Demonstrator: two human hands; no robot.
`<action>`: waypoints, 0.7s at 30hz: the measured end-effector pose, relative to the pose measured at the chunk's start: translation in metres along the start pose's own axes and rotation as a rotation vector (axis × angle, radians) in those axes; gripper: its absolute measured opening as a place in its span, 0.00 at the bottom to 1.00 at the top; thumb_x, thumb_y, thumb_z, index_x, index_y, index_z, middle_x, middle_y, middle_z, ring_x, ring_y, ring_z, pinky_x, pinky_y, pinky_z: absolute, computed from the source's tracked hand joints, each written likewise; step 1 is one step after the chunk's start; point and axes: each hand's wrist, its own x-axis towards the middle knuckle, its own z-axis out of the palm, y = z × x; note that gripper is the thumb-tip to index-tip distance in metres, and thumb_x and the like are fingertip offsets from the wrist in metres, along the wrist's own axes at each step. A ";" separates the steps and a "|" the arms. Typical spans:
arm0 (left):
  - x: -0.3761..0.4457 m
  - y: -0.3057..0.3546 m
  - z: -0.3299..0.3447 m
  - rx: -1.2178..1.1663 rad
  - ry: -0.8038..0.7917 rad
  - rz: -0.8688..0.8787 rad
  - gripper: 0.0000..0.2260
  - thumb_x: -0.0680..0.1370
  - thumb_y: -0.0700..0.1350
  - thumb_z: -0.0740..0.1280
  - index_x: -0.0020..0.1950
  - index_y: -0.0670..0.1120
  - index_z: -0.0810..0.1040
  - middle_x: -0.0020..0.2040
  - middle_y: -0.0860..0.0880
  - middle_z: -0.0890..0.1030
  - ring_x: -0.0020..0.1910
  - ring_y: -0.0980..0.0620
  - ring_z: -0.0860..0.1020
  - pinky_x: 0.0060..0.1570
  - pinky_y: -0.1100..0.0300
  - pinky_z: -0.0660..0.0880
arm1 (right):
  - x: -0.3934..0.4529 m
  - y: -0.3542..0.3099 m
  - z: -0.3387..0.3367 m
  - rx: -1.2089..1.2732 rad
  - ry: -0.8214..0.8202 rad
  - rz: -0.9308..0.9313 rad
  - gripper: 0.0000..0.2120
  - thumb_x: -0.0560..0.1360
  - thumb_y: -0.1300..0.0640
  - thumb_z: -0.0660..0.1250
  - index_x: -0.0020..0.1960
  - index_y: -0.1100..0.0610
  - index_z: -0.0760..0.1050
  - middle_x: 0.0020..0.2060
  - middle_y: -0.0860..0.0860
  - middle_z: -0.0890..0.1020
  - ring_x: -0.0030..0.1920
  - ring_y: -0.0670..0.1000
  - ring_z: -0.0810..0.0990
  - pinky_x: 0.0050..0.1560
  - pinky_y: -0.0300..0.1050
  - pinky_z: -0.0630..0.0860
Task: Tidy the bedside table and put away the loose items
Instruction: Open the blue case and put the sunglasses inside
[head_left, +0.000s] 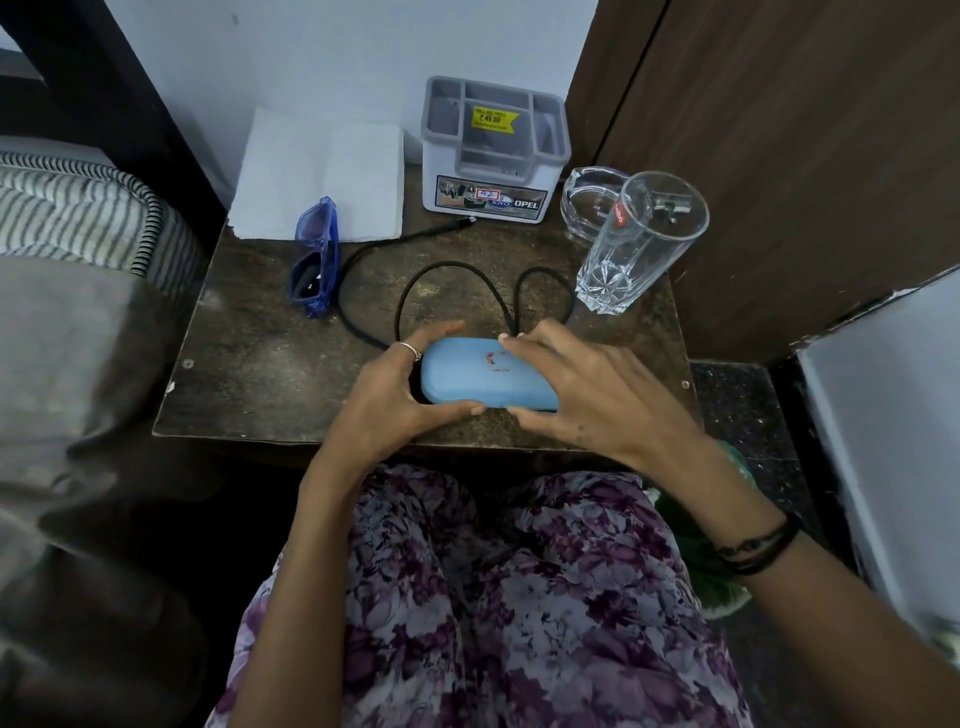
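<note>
Case (485, 375) (blue, closed) was held at table (249, 364) 6 o'clock edge, left hand (387, 402) and right hand (582, 387) clasped round its ends, probably to open it. Sunglasses (314, 260) lay at 10 o'clock, likely meant for case. Cable (415, 291) was looped just behind.

My bedside table (249, 374), dark brown and mottled, stands against a pale blue wall (337, 52). Left of the table lies my bed with its striped mattress edge (78, 213). Right of it rises a brown wooden panel (805, 156), with dark speckled floor (743, 410) beneath.
</note>
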 end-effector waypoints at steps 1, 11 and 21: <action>0.000 0.000 0.000 0.004 -0.004 0.004 0.32 0.63 0.52 0.76 0.64 0.60 0.68 0.59 0.58 0.73 0.58 0.61 0.71 0.55 0.69 0.69 | 0.001 0.001 0.001 -0.051 0.026 -0.054 0.28 0.70 0.49 0.70 0.65 0.62 0.71 0.52 0.56 0.78 0.40 0.57 0.82 0.35 0.52 0.81; 0.003 -0.004 -0.001 -0.032 -0.013 0.003 0.40 0.65 0.45 0.78 0.72 0.57 0.61 0.60 0.57 0.72 0.58 0.60 0.72 0.55 0.72 0.69 | 0.014 0.024 -0.008 -0.127 0.041 -0.295 0.28 0.74 0.42 0.56 0.64 0.61 0.74 0.50 0.55 0.84 0.35 0.54 0.83 0.30 0.45 0.80; 0.006 -0.009 -0.001 -0.004 -0.062 0.024 0.53 0.65 0.41 0.78 0.73 0.64 0.42 0.56 0.68 0.72 0.52 0.65 0.74 0.48 0.80 0.67 | 0.028 0.029 -0.012 0.058 0.130 0.054 0.12 0.82 0.50 0.52 0.59 0.56 0.63 0.49 0.55 0.82 0.33 0.57 0.78 0.34 0.51 0.76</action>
